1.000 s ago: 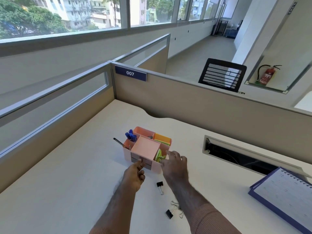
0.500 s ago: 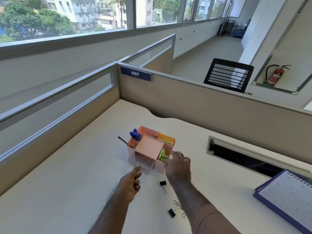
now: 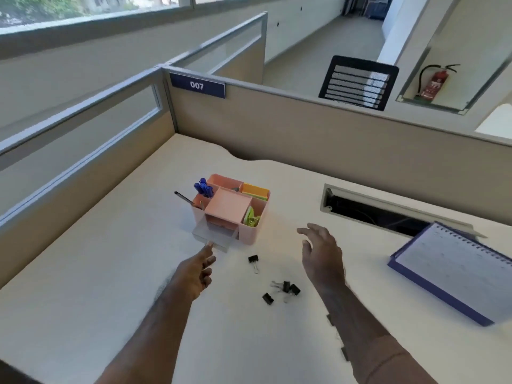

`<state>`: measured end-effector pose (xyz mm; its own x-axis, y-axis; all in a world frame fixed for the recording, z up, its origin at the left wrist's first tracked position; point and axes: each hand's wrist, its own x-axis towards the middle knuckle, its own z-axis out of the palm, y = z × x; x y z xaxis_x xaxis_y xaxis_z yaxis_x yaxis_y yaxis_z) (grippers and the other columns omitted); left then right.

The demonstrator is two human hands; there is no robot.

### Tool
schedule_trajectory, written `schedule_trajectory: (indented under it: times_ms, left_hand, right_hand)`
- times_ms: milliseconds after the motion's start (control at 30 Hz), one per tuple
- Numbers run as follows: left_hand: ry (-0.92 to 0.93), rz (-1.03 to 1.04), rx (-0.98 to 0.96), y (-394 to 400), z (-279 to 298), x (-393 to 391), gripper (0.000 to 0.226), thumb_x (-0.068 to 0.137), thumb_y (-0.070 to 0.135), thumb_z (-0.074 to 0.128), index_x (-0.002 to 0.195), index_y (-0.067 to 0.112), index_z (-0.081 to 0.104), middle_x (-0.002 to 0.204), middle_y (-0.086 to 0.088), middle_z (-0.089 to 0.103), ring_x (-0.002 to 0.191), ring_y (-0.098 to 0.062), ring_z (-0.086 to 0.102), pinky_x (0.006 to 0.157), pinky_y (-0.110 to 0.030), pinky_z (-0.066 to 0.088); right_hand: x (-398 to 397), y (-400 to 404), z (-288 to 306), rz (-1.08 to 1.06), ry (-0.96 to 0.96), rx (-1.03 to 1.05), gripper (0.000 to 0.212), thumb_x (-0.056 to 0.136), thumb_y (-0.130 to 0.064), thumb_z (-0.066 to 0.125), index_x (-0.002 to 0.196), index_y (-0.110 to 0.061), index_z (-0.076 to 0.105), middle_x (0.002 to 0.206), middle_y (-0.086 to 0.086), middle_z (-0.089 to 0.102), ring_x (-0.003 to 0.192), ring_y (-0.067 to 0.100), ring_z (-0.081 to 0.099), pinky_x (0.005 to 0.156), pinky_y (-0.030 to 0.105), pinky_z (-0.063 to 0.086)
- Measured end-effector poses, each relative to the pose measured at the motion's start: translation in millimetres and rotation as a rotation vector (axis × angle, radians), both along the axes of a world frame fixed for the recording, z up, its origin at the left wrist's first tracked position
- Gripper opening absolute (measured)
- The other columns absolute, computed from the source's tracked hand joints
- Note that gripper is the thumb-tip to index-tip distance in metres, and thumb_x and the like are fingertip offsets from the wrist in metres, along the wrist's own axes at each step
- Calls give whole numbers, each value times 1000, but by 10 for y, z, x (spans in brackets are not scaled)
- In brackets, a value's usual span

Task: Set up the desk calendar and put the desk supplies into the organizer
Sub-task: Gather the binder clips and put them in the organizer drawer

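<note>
Pink organizer (image 3: 250, 231) | blue pens (image 3: 203, 187) inside | clear drawer (image 3: 214, 236) out

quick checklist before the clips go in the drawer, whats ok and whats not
1. Drawer pulled out of the organizer: ok, it sticks out at the front.
2. Left hand on the drawer: ok, fingers at its front edge.
3. Right hand free: ok, open and holding nothing, above the desk.
4. Clips in sight: ok, one clip lies alone near the drawer, a cluster nearer the person.
5. Drawer has room: cannot tell, its inside is blurred.
6. Calendar set up: not ok, it lies at the right, not standing.
</note>
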<state>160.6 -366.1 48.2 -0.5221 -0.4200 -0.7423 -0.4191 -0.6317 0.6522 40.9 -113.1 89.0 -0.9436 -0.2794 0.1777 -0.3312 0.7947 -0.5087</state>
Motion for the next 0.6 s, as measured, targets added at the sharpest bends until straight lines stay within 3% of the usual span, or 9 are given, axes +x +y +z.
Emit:
schedule_trajectory:
  times_ms: [100, 200, 367, 467, 600]
  left_hand:
    - [-160, -185, -145, 95, -6, 149, 54, 71, 49, 82, 95, 3, 68, 88, -4, 65, 65, -14, 41, 53, -26, 33]
    - [-210, -330, -271, 324, -47, 258, 44, 76, 44, 81, 87, 4, 68, 85, -5, 66, 67, -18, 45, 55, -29, 35]
    - [-82, -444, -506, 689, -81, 368, 24, 84, 34, 75, 95, 12, 72, 83, -3, 68, 61, -16, 51, 52, -24, 40]
    - [-39, -463, -623, 831, -40, 375, 23, 87, 31, 72, 102, 15, 71, 87, -3, 71, 68, -16, 58, 62, -25, 46]
    - [12, -523, -704, 1003, 25, 404, 16, 89, 28, 69, 102, 19, 71, 89, -9, 71, 73, -16, 60, 71, -29, 49]
  right_hand:
    - [231, 689, -177, -46, -163, 29, 34, 91, -10, 53, 116, -31, 64, 125, -4, 61, 118, 22, 53, 97, 41, 46]
    - [573, 1178, -363, -19, -358, 120, 30, 93, -23, 55, 120, -32, 62, 128, -5, 59, 122, 20, 50, 102, 39, 42]
    - [1012, 1462, -451, -53, -446, 162, 44, 88, -44, 62, 130, -33, 56, 132, -11, 52, 121, 17, 48, 99, 36, 44]
    - [1120, 1475, -481, -97, -474, 249, 57, 84, -45, 65, 136, -31, 47, 135, -9, 46, 122, 18, 45, 94, 38, 47]
    - [1186, 1442, -541, -215, -481, 227, 56, 83, -39, 66, 134, -28, 45, 132, -4, 41, 120, 19, 46, 82, 37, 52]
